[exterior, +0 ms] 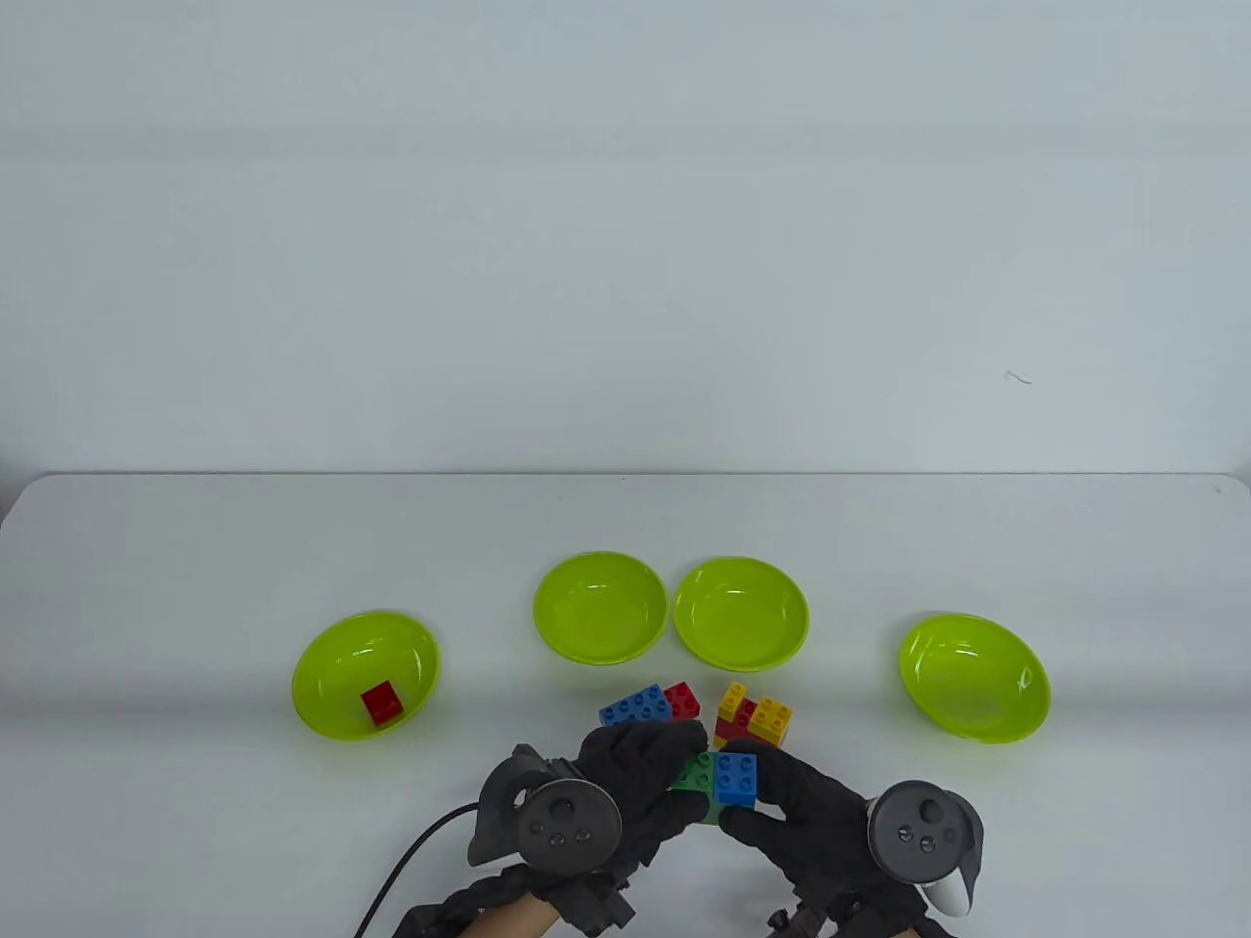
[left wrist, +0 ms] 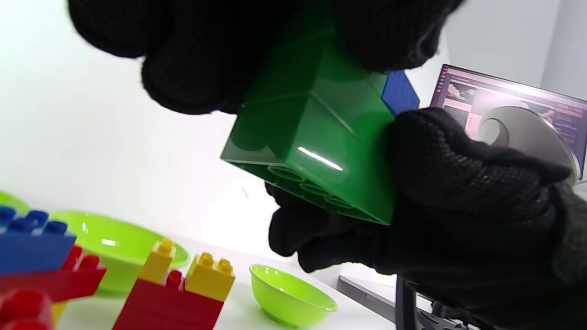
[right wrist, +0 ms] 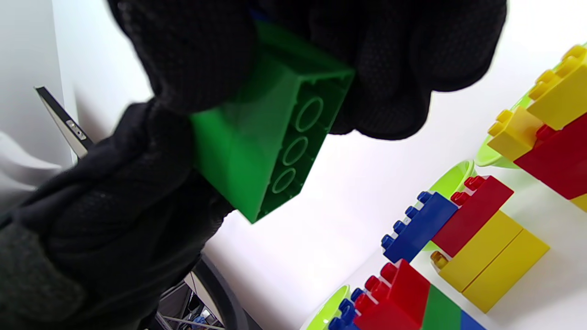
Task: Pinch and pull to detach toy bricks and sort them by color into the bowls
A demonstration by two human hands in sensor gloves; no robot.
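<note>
Both hands hold one small stack just above the table's front edge: a green brick [exterior: 694, 779] with a blue brick [exterior: 735, 779] stuck on top. My left hand [exterior: 672, 760] grips the green brick from the left. My right hand [exterior: 772, 793] curls round the blue brick from the right, with its thumb under the stack. The left wrist view shows the green brick [left wrist: 316, 137] with its hollow underside, a corner of the blue brick [left wrist: 400, 91], and the right hand [left wrist: 458, 192] against its end. In the right wrist view gloved fingers cover the top of the green brick [right wrist: 257, 146].
Two joined clusters lie just beyond the hands: blue and red [exterior: 645, 705], yellow and red [exterior: 753, 721]. Several lime bowls stand in a row: the left one [exterior: 332, 664] holds a red brick [exterior: 382, 703], two middle ones [exterior: 601, 606] [exterior: 742, 613], and a right one [exterior: 974, 677].
</note>
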